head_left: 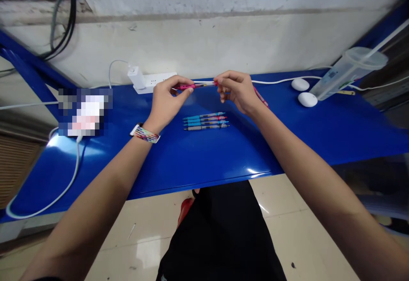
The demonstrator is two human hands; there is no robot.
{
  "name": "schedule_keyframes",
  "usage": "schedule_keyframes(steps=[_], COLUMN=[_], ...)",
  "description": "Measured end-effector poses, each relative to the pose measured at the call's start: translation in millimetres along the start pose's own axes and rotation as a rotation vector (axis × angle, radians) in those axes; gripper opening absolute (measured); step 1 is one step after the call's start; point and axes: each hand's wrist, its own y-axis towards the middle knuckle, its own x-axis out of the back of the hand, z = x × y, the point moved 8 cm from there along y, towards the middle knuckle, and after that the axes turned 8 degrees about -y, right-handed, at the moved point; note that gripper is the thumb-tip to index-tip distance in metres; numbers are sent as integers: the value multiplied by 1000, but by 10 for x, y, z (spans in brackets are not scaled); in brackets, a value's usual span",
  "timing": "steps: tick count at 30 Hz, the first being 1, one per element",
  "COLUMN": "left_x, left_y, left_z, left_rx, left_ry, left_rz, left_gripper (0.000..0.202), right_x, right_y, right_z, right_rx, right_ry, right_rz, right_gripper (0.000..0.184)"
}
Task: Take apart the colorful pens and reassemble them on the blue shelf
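Note:
Both hands hold one pink pen (pixel 200 85) level above the blue table (pixel 287 136). My left hand (pixel 168 100) pinches its pink grip end. At the other end, my right hand (pixel 238 91) pinches the pen, and a second pink pen (pixel 261 98) sticks out behind that hand's palm. Below the hands, several blue and grey pens (pixel 206 121) lie side by side on the table.
A white power strip with a charger (pixel 150 81) sits at the back, cables running left and right. Two white oval objects (pixel 303 92) and a tipped clear plastic container (pixel 348 72) lie at the right. A blurred patch (pixel 83 111) sits at the left.

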Motion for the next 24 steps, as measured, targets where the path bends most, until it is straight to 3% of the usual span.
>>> schedule_keyframes(steps=[7,18,24], left_x=[5,39,64], left_y=[-184,-217,-206], left_z=[159,146,126], left_rx=[43,-8,-14], left_ry=[-4,35,77], left_rz=[12,-41,-35], left_gripper=[14,11,8], right_x=[-7,15,21], right_y=[-99,-129,-122], right_z=[-175,-317,-345], right_rx=[-78,-202,-167], right_ry=[48,102,93], right_rz=[25,16,-8], right_gripper=[28,27,22])
